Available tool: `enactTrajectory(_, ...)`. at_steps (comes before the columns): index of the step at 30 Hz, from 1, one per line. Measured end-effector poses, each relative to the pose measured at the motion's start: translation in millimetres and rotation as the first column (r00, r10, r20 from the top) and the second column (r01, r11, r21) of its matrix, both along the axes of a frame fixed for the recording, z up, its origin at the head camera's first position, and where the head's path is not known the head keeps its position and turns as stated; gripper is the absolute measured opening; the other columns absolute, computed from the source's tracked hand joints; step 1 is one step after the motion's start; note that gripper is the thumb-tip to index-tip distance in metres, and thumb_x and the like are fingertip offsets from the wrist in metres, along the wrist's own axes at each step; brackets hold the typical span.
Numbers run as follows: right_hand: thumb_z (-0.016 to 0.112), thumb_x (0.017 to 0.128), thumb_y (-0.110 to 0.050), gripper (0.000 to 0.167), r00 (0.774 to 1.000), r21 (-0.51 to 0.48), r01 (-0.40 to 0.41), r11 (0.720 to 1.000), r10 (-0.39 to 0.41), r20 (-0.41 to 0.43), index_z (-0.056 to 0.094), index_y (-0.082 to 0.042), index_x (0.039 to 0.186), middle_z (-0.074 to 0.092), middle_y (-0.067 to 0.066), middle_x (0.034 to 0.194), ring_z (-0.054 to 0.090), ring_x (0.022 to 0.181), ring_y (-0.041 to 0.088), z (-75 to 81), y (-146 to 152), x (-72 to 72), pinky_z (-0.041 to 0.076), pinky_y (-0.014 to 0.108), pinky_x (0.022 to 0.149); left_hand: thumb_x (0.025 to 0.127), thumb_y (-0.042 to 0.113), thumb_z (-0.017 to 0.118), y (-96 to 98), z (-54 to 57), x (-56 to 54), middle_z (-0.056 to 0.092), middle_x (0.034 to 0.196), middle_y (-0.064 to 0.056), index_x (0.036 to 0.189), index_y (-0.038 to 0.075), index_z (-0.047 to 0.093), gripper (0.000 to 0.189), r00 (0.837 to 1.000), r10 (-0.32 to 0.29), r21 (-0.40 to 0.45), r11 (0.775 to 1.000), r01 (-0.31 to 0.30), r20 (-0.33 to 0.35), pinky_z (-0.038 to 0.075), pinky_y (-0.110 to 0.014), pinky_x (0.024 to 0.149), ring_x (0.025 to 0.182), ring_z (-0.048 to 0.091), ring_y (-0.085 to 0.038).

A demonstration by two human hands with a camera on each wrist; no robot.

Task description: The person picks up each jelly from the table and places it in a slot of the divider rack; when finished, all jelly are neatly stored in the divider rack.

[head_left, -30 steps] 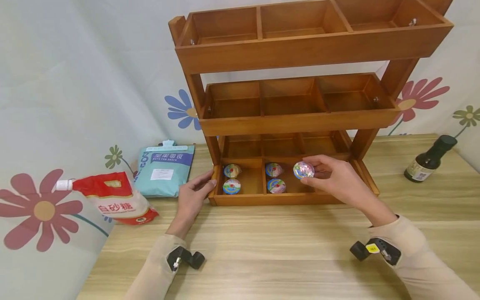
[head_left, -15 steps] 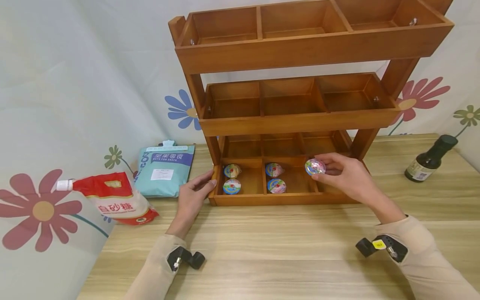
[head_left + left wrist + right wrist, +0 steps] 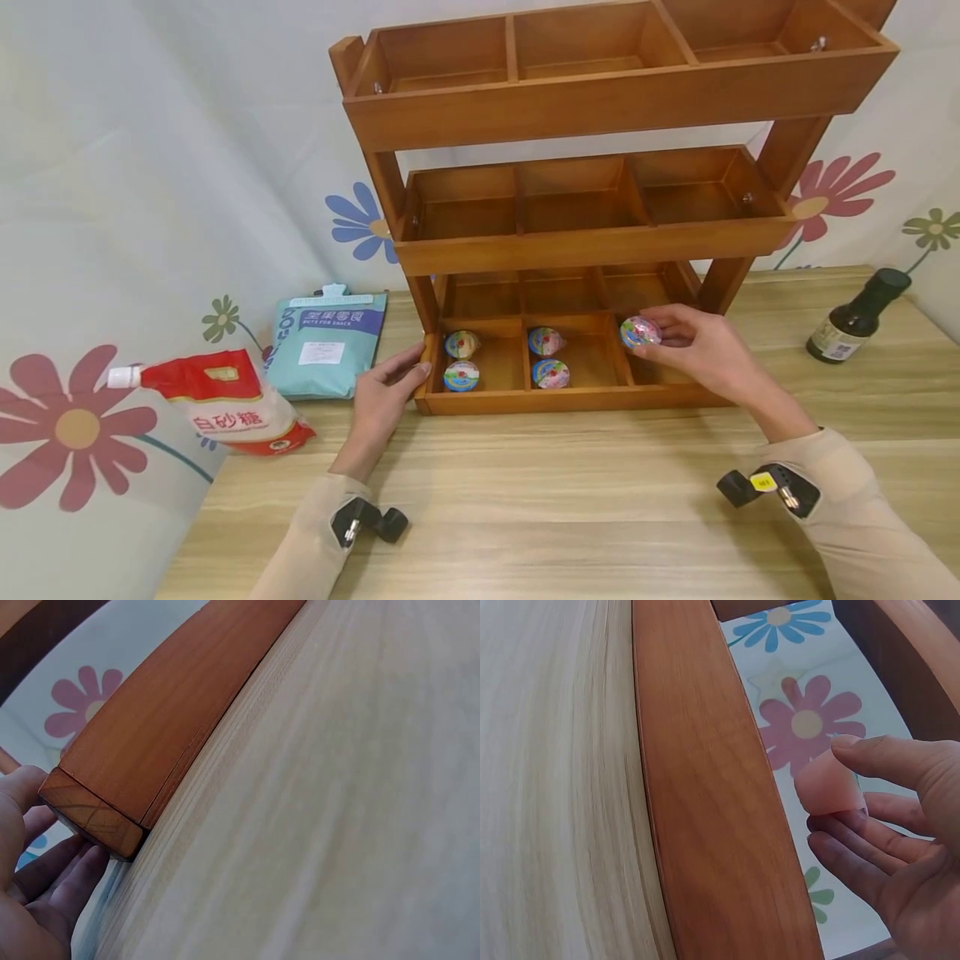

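In the head view my right hand (image 3: 697,346) pinches a small jelly cup (image 3: 640,332) with a shiny pink foil lid. It holds the cup above the bottom tier's right compartment; the right wrist view shows the pink cup body (image 3: 829,784) between thumb and fingers. My left hand (image 3: 382,396) grips the left end of the wooden rack (image 3: 592,250), thumb and fingers about its corner (image 3: 94,817) in the left wrist view. Two lidded cups (image 3: 461,376) sit in the bottom left compartment. Two more cups (image 3: 551,373) stand in the middle one.
Left of the rack, a teal snack bag (image 3: 327,346) lies against the wall sheet. A red and white sugar pouch (image 3: 225,400) with a white cap leans nearby. A dark bottle (image 3: 857,318) stands on the wood-grain table (image 3: 570,500) at right.
My right hand has carried the pinched jelly cup rightward, from over the middle compartment to over the right one. My left hand keeps its place on the rack.
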State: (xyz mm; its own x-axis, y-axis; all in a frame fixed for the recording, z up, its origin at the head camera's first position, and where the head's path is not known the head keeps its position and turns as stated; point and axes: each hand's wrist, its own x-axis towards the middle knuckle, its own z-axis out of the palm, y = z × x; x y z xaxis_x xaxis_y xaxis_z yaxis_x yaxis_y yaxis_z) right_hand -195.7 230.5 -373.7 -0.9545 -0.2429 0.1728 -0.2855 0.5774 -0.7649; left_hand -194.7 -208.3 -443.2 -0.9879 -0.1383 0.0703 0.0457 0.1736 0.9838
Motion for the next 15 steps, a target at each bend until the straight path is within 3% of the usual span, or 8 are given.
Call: enactTrajectory(15, 0.080, 0.098, -0.016, 0.052, 0.999, -0.001, -0.016, 1.000, 0.016, 0.036, 0.060, 0.009, 0.139, 0.068, 0.029, 0.126, 0.069, 0.113, 0.042, -7.0, 9.5, -5.8, 0.052, 0.007, 0.081, 0.098, 0.015, 0.078, -1.0, -0.6, 0.1, 0.072, 0.134, -0.009, 0.136, 0.010, 0.073, 0.038, 1.000, -0.007, -0.011, 1.000, 0.007, -0.001, 0.061, -0.025, 0.090, 0.107, 0.073, -0.013)
